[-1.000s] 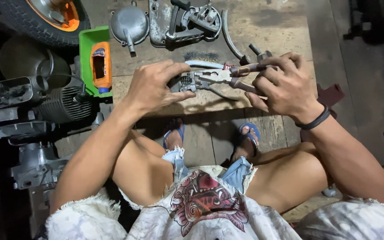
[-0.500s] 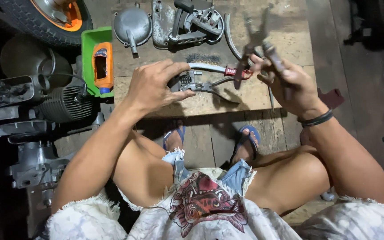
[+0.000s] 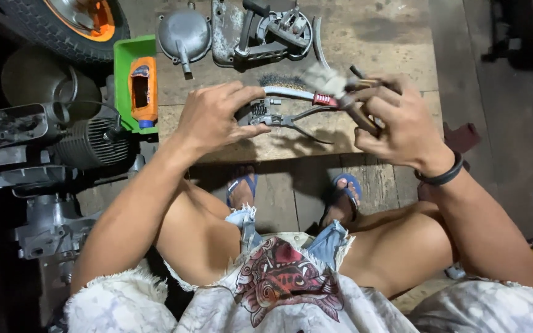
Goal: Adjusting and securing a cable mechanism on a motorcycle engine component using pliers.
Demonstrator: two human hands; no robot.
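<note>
Seemingly mid-cleaning: the left hand [image 3: 214, 117] presses a small ridged grey metal part [image 3: 259, 113] onto the wooden board [image 3: 396, 46], fingers closed over it. Just right, the right hand [image 3: 399, 126] grips a blurred brush-like tool [image 3: 334, 83], needing steady aim onto the part.

The right hand [image 3: 402, 126] has lifted up off the wooden board [image 3: 377, 49]. It now holds a small brush [image 3: 331, 83], blurry, above the pliers [image 3: 291, 120], which lie alone now.
</note>
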